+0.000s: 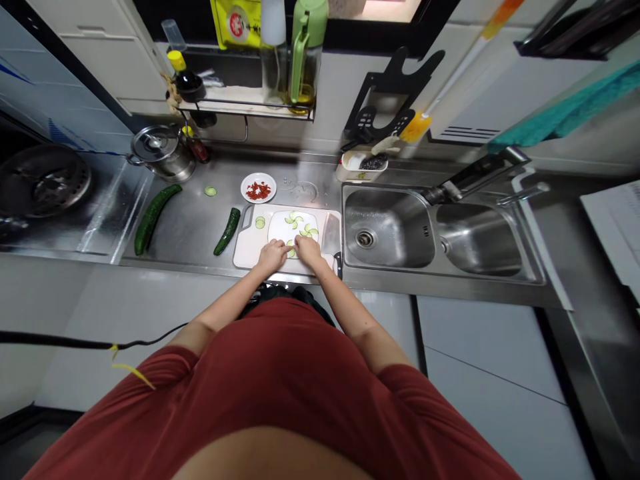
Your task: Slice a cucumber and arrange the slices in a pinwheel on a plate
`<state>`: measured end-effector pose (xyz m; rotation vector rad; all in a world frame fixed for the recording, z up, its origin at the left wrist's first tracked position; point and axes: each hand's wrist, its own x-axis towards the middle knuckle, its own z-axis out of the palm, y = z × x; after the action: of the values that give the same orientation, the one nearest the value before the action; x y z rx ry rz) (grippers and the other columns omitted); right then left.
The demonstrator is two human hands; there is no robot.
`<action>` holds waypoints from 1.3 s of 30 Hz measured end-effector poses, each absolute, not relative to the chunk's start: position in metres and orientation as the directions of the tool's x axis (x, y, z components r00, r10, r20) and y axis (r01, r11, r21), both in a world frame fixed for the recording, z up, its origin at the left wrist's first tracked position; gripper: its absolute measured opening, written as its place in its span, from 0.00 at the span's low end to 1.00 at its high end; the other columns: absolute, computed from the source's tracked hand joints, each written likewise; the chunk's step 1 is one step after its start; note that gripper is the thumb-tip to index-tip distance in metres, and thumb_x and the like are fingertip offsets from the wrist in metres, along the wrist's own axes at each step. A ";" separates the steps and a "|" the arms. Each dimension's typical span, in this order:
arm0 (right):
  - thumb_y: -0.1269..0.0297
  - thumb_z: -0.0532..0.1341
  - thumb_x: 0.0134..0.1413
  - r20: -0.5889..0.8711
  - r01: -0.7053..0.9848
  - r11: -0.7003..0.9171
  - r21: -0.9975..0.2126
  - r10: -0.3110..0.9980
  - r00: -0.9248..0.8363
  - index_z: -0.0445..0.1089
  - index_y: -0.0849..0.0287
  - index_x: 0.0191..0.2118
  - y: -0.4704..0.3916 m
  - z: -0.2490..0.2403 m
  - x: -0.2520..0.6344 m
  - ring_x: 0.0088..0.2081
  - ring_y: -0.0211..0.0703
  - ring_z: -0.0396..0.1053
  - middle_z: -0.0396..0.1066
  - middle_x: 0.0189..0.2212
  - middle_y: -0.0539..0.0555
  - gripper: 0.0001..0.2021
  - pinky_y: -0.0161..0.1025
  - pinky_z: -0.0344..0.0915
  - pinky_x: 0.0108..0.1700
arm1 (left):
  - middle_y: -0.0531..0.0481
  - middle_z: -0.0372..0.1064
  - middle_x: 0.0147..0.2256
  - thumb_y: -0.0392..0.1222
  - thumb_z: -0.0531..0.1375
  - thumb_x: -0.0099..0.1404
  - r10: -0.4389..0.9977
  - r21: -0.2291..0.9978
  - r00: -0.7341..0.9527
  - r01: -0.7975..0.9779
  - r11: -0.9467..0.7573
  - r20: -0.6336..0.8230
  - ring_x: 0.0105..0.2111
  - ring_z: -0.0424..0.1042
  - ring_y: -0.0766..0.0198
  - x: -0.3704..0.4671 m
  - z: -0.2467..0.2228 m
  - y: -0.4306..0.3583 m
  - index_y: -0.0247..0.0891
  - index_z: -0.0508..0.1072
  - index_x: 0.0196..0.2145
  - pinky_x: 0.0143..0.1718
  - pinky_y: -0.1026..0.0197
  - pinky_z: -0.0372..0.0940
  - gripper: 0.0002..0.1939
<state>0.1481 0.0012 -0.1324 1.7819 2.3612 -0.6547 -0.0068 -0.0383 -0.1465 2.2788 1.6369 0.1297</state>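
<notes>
My left hand (273, 257) and my right hand (308, 251) meet over the near edge of a white plate (275, 227), fingers pinched together. Between their fingertips shows a pale green cucumber slice (291, 253), partly hidden by the fingers. More cucumber slices (294, 220) lie fanned in small groups on the plate. The plate rests on a white cutting board (245, 250), where a few round cucumber slices (260, 222) sit at the left. A knife (331, 233) with a wide blade and black handle lies along the board's right side.
Left of the board lie a cut cucumber (227, 232), a longer cucumber (153, 220) and a cucumber end (211, 191). Behind stands a small dish (259, 178) of chopped red pieces. A lidded pot (163, 153) is at the back left; a double sink (390, 230) adjoins on the right.
</notes>
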 end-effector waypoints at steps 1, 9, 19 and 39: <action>0.64 0.53 0.65 -0.341 0.939 0.215 -0.269 0.890 -0.301 0.68 0.59 0.47 0.001 -0.132 0.148 0.46 0.47 0.68 0.72 0.45 0.61 0.11 0.38 0.61 0.43 | 0.43 0.69 0.43 0.35 0.52 0.66 0.934 0.316 0.336 0.905 -0.284 -0.121 0.45 0.63 0.56 -0.007 -0.147 -0.038 0.45 0.74 0.52 0.45 0.56 0.61 0.21; 0.64 0.52 0.66 -0.320 0.941 0.204 -0.268 0.903 -0.287 0.68 0.59 0.48 -0.005 -0.131 0.149 0.47 0.47 0.66 0.70 0.47 0.61 0.12 0.38 0.60 0.43 | 0.43 0.68 0.43 0.36 0.51 0.67 0.927 0.291 0.354 0.906 -0.307 -0.126 0.46 0.63 0.56 -0.005 -0.149 -0.037 0.44 0.75 0.51 0.46 0.56 0.60 0.19; 0.64 0.49 0.67 -0.296 0.942 0.221 -0.252 0.909 -0.293 0.68 0.58 0.47 -0.014 -0.139 0.153 0.47 0.47 0.64 0.69 0.46 0.59 0.13 0.37 0.60 0.42 | 0.42 0.67 0.44 0.38 0.50 0.68 0.931 0.277 0.342 0.913 -0.298 -0.126 0.46 0.62 0.55 -0.003 -0.152 -0.042 0.44 0.74 0.52 0.45 0.55 0.59 0.19; 0.64 0.47 0.68 -0.302 0.947 0.238 -0.215 0.906 -0.296 0.67 0.58 0.48 -0.013 -0.141 0.150 0.47 0.47 0.64 0.68 0.45 0.59 0.14 0.38 0.60 0.43 | 0.42 0.67 0.44 0.39 0.49 0.69 0.927 0.218 0.366 0.914 -0.341 -0.085 0.44 0.62 0.55 -0.002 -0.155 -0.044 0.44 0.74 0.51 0.41 0.54 0.57 0.18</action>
<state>0.1500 -0.0135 -0.1406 1.7910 2.3796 -0.5457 -0.0017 -0.0441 -0.1552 2.3983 1.6483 0.0790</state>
